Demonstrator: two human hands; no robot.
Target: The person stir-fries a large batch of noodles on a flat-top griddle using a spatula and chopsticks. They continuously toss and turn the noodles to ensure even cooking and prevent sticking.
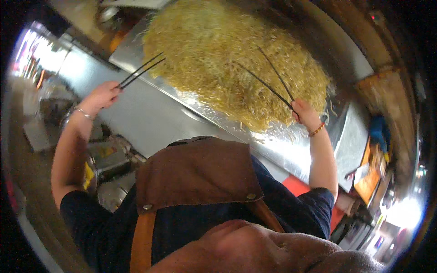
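Note:
A large heap of yellow noodle-like strands (218, 65) lies spread on a shiny metal tray or work surface (293, 150). My left hand (104, 95), with a bracelet at the wrist, is closed around a pair of long dark chopsticks (141, 72); their tips reach the heap's left edge. At the heap's right edge my right hand (303, 112), a reddish band at its wrist, grips another pair of long dark chopsticks (269, 85). That pair is spread apart over the strands. Motion blur hides whether its tips are in them.
A smooth grey counter or panel (136, 109) runs between my body and the metal surface. Pots and containers (109, 163) stand low at the left. At the right are a blue object (379, 133), an orange board-like item (368, 184) and a red surface (295, 186).

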